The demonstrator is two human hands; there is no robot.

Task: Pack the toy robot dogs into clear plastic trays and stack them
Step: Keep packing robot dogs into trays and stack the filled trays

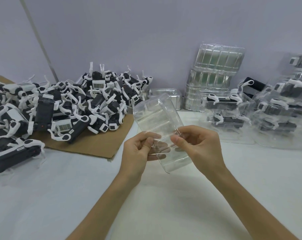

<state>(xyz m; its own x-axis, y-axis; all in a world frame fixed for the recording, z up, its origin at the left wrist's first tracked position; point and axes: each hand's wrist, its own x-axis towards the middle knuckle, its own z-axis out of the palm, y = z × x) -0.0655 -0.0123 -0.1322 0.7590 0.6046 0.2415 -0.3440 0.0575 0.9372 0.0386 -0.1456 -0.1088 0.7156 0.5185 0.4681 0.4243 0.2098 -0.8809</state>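
Both hands hold one clear plastic tray (157, 116) in the air above the white table, with nothing in it. My left hand (139, 149) pinches its near left edge. My right hand (198, 144) pinches the near right edge. The tray tilts away from me. A big pile of black-and-white toy robot dogs (74, 104) lies at the left on a sheet of brown cardboard (94, 144). At the right stand stacks of clear trays with dogs packed inside (228, 111) (285, 104).
Nested bare trays (216, 66) lean against the purple wall at the back right. Another bare tray (164, 94) lies behind the held one. One loose dog (16, 153) lies at the near left. White table (60, 196) stretches in front of me.
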